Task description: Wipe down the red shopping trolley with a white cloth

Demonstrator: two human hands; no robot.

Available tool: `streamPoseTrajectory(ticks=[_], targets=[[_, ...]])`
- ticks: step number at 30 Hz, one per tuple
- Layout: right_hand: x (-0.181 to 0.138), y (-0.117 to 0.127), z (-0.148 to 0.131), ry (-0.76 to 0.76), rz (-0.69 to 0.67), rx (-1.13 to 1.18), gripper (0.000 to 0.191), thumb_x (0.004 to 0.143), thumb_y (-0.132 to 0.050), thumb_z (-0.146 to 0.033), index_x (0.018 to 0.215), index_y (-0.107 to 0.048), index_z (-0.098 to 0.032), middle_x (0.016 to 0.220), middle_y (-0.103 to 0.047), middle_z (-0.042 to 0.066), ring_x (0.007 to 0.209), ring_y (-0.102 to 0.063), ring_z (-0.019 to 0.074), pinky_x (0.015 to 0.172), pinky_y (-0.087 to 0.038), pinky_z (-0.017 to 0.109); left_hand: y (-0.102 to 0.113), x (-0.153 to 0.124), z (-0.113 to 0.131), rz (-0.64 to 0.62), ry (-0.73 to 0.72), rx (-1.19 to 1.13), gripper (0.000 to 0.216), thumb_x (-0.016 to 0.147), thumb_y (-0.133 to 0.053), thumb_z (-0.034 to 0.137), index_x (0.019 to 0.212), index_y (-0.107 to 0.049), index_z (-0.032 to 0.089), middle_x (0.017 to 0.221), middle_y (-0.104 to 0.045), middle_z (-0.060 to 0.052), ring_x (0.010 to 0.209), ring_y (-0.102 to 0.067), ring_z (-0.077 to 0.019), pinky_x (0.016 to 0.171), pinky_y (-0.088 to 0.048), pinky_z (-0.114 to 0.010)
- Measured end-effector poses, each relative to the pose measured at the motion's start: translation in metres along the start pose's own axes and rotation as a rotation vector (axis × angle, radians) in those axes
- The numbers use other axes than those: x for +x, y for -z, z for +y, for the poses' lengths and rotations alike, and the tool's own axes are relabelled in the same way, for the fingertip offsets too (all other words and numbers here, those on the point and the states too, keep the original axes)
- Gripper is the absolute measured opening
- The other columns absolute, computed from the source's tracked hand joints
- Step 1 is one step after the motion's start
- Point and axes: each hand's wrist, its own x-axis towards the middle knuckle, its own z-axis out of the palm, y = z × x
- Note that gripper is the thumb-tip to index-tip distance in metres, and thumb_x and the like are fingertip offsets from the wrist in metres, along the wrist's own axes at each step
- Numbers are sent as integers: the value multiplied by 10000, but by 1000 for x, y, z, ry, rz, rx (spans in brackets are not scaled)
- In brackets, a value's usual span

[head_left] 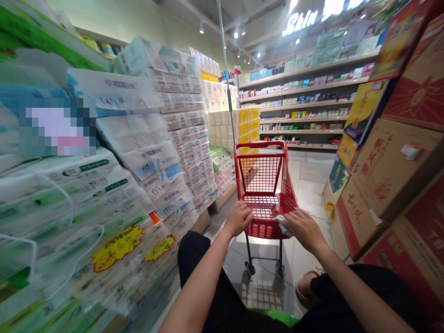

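A small red plastic shopping cart (262, 144) with grid sides stands upright on its wheels in front of my knees. My left hand (239, 218) has its fingers curled over the left side of the cart's near rim. At the right end of that rim, my right hand (304, 227) is closed on a crumpled white cloth or tissue (283, 225), which touches the red plastic. A thin grey pole (229, 99) rises from the cart's left side. Light shows through the grid of the basket, and I make out no goods in it.
Tall stacks of wrapped tissue packs (185, 106) line the left, with yellow price signs (117, 247) near me. Large cartons (381, 180) are piled on the right. Tiled floor (305, 173) runs between them to wall shelves (301, 104) of small boxes. A shoe (305, 289) shows below my right arm.
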Motion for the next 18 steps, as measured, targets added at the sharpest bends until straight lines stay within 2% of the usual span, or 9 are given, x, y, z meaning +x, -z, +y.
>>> streamPoseTrajectory(ticks=[3,7,11,14,18], targets=[[14,-4,-30,-43,16,-28,221,957,-449,-358,881,-601,-217,812,-622,40,849,-518,195,892,-317,350,-5,5,0,27,133,157,324,967,-390,288,766,-625,194,917,-656,-61,1139,-513,-208,1087,-319,-385],[33,-13,-69,-49,39,-17,232,954,-460,-352,824,-585,-208,767,-617,41,812,-512,194,847,-314,345,-14,6,11,0,259,315,290,968,-379,236,801,-609,178,754,-643,-48,863,-594,-196,1058,-267,-455],[41,-17,-95,-25,59,32,220,956,-459,-327,820,-578,-201,753,-611,41,799,-509,191,839,-313,342,-18,-7,21,41,279,306,305,980,-337,243,817,-587,182,788,-646,-54,794,-568,-186,899,-330,-382],[39,-13,-96,37,34,94,215,966,-433,-312,865,-588,-202,764,-619,39,799,-518,185,841,-326,341,-13,-19,20,50,260,257,326,976,-331,246,755,-564,187,760,-639,-42,766,-543,-179,787,-321,-340],[37,-5,-72,191,-81,265,228,979,-397,-316,912,-587,-210,841,-648,29,828,-545,161,845,-367,317,-6,-26,12,36,217,177,331,958,-356,259,693,-543,188,703,-619,-17,714,-518,-158,782,-303,-322]])
